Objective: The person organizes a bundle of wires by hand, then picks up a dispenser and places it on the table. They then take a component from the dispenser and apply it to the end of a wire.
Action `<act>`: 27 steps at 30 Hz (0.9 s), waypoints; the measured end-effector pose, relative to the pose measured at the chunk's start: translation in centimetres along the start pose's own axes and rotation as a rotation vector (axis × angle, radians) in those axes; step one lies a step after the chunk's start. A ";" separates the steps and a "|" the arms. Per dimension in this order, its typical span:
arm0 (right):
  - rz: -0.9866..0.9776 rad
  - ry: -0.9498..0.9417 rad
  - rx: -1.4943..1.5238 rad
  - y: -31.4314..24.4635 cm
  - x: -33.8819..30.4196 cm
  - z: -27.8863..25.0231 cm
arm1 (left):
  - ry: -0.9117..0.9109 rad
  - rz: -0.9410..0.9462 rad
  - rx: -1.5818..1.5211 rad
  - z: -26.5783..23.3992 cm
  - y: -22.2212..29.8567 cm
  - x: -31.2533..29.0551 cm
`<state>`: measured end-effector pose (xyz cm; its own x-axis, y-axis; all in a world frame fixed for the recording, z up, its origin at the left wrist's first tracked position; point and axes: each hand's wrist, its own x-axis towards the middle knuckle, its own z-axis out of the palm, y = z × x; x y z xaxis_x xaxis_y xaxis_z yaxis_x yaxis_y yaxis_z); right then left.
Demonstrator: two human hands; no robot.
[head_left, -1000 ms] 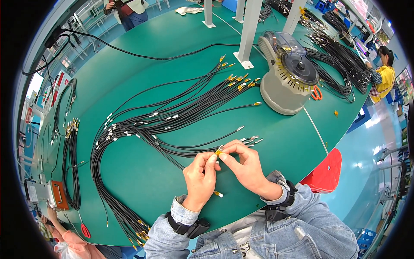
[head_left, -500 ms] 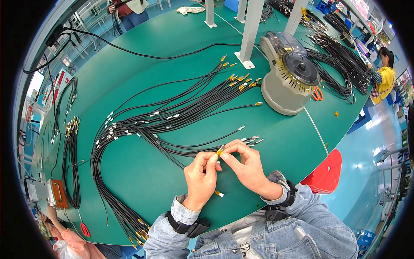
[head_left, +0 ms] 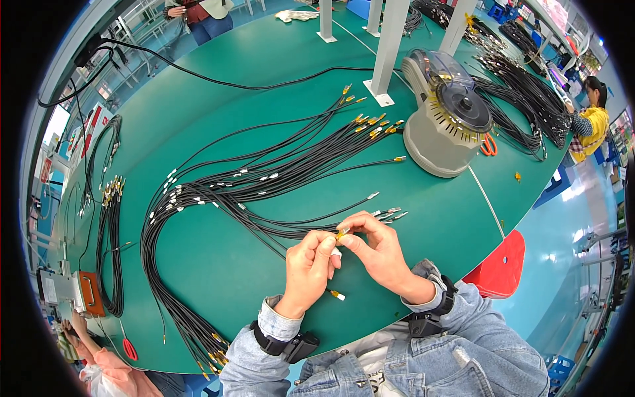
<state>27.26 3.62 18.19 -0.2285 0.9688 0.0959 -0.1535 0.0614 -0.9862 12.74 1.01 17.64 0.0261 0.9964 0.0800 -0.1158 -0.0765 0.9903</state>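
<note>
My left hand (head_left: 309,268) and my right hand (head_left: 378,255) meet over the near part of the green table (head_left: 218,271). Between their fingertips they pinch a cable end (head_left: 342,233) wrapped with yellow tape. A small white tag shows just below the left fingers. Under my hands another yellow-taped cable end (head_left: 337,295) with a white tip lies on the table. Beyond them spreads a bundle of black cables (head_left: 198,193) with white labels. Its far ends carry yellow tape, while several nearer tips (head_left: 390,215) look bare and silvery.
A round tape dispenser (head_left: 440,126) stands at the right, beside orange-handled scissors (head_left: 489,145). Grey posts (head_left: 385,56) rise behind. Coiled cables (head_left: 110,251) lie left, near red-handled scissors (head_left: 129,349). A red stool (head_left: 501,264) is at the right edge. Other people (head_left: 591,122) are around the table.
The cable end between my fingertips has turned slightly, and more yellow tape shows on it. My left fingers have shifted a little, with the white tag more visible. The whole view has drifted slightly.
</note>
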 end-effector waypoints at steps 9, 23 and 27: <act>-0.197 -0.127 -0.020 0.6 0.1 -0.4 | -0.228 -0.160 -0.051 -1.6 0.9 0.3; -0.216 -0.206 -0.056 0.0 0.6 -1.8 | -0.294 0.031 0.162 -2.8 1.1 0.8; -0.363 -0.311 -0.217 -0.7 0.8 -2.8 | -0.334 0.048 0.179 -3.0 1.9 0.5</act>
<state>29.88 5.06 18.61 -0.4770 0.7611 0.4396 -0.0803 0.4603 -0.8841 9.56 1.46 19.21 0.3500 0.9276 0.1304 0.0496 -0.1574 0.9863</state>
